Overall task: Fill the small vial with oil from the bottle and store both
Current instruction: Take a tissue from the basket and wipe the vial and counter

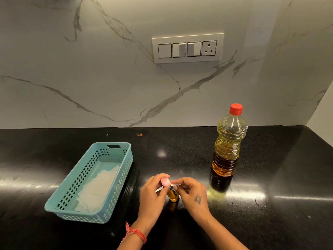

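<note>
I see the small glass vial of amber oil (173,195) standing upright near the front edge of the black polished desk (180,152), its long axis vertical, held between both hands. My left hand (153,193) is on its left side, and its grip pinches the round pink cap (165,182) just above the vial's neck. My right hand (191,193) is on the right side, fingers curled in a pinch at a small white piece by the neck; I cannot tell what that piece is.

I judge the vial already filled and the step in hand to be closing it. That move turns on one thing: the cap sits just above and slightly left of the vial's mouth, so it must come down along the vertical axis.

The teal perforated plastic basket (115,147) lies toward the desk's left, nearer my left hand. The tall clear plastic oil bottle with the red cap (228,141) stands upright behind and to the right, nearer my right hand, apart from both hands.
</note>
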A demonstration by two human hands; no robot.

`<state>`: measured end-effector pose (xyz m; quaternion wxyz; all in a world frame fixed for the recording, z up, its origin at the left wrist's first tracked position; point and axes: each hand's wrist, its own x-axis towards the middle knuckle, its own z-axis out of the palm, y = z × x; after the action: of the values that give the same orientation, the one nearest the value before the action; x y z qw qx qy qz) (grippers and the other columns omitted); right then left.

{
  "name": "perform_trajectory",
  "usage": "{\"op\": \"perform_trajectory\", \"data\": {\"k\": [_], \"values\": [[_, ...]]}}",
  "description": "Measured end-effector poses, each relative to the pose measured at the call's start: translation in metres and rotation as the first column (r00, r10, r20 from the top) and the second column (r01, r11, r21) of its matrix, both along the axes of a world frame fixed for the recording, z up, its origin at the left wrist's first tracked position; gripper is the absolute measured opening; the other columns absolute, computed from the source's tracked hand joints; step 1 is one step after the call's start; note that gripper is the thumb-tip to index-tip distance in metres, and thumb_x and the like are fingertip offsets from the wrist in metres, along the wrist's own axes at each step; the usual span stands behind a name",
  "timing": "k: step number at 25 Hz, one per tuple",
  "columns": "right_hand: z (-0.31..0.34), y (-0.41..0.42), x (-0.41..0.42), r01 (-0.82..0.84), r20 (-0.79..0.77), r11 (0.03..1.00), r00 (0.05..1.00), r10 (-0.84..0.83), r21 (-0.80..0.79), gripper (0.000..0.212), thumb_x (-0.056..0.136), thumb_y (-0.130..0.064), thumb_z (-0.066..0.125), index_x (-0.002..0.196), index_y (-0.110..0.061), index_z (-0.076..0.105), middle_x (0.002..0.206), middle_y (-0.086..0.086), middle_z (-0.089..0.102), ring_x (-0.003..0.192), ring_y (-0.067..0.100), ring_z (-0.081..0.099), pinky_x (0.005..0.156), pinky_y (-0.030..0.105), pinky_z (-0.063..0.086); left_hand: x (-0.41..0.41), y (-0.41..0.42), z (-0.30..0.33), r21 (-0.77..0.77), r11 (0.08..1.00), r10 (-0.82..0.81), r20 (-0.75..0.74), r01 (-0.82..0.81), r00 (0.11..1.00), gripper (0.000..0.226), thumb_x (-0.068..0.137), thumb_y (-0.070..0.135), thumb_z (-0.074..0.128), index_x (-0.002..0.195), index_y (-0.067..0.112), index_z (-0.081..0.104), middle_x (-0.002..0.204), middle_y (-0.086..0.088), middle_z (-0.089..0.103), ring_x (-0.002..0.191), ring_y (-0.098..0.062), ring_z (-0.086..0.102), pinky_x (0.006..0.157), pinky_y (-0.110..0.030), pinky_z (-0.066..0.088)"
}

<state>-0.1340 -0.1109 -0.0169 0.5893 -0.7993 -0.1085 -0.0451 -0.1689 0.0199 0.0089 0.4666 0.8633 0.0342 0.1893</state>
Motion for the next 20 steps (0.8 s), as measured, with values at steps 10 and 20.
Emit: {"op": "perform_trajectory", "data": {"k": [10,20], "values": [[-0.011,0.002,-0.001,0.034,-0.072,0.995,0.997,-0.027,0.095,0.018,0.076,-0.013,0.073,0.085,-0.029,0.073,0.084,-0.004,0.072,0.079,0.005,0.068,0.072,0.022,0.056,0.001,-0.003,-0.001,-0.098,0.995,-0.006,-0.041,0.002,0.999,0.049,0.082,0.003,0.064,0.102,0.046,0.056,0.102,0.023,0.058,0.095,0.006,0.062,0.075,-0.008,0.050],[-0.015,-0.002,0.002,0.064,-0.024,0.992,0.998,-0.062,0.106,0.028,0.076,-0.006,0.073,0.077,-0.034,0.073,0.079,-0.006,0.072,0.079,0.008,0.068,0.072,0.028,0.056,0.005,-0.006,-0.004,-0.144,0.989,0.024,-0.056,-0.031,0.998,0.039,0.074,0.007,0.073,0.083,0.043,0.061,0.094,0.010,0.062,0.086,-0.007,0.066,0.069,-0.014,0.053]]}}
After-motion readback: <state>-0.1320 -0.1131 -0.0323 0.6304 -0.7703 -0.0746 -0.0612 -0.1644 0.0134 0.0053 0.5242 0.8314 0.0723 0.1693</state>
